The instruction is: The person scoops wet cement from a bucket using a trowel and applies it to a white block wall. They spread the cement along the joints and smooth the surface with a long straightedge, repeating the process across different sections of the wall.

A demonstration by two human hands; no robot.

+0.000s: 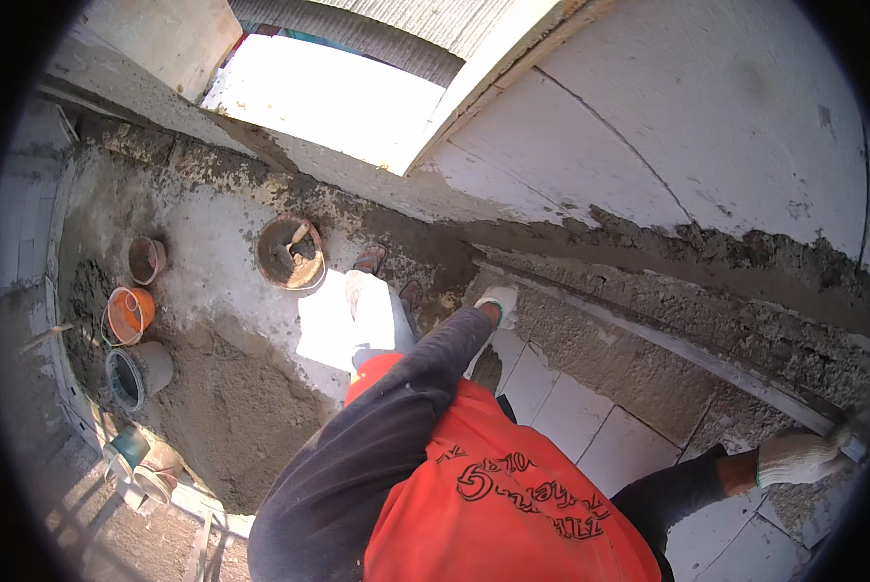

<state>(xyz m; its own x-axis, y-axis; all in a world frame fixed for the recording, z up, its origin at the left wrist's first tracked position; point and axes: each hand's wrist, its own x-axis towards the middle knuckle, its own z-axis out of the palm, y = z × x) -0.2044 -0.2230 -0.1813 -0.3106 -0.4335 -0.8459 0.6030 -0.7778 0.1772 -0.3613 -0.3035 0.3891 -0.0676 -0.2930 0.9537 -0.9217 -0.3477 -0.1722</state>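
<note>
One long, narrow bar [736, 378] runs slantwise along the upper edge of a coat of grey mortar [600, 364], its far end near the corner where the wall surfaces meet. The left hand [500, 303], in a white glove, is at the bar's far end, fingers bent; whether they close on it or only rest against the surface, I cannot tell. The right hand [802, 458], gloved too, reaches the bar's near end, its fingers blurred at the rim of the view, so how tightly they are closed, and on what, cannot be told either. Pale blocks [571, 417] border the coat's lower edge. The person wears a red shirt [513, 495] with dark sleeves. On the floor [197, 218], a round bucket [309, 281] with a tool in it stands near the feet. Toward the floor's left edge stand a small reddish bucket [147, 260], an orange bucket [142, 308] and a grey bucket [154, 367], beside a heap of sandy material [231, 412]. A green bucket [129, 446] lies near the lower left edge, and a bright window opening [328, 97] breaks the wall above.
</note>
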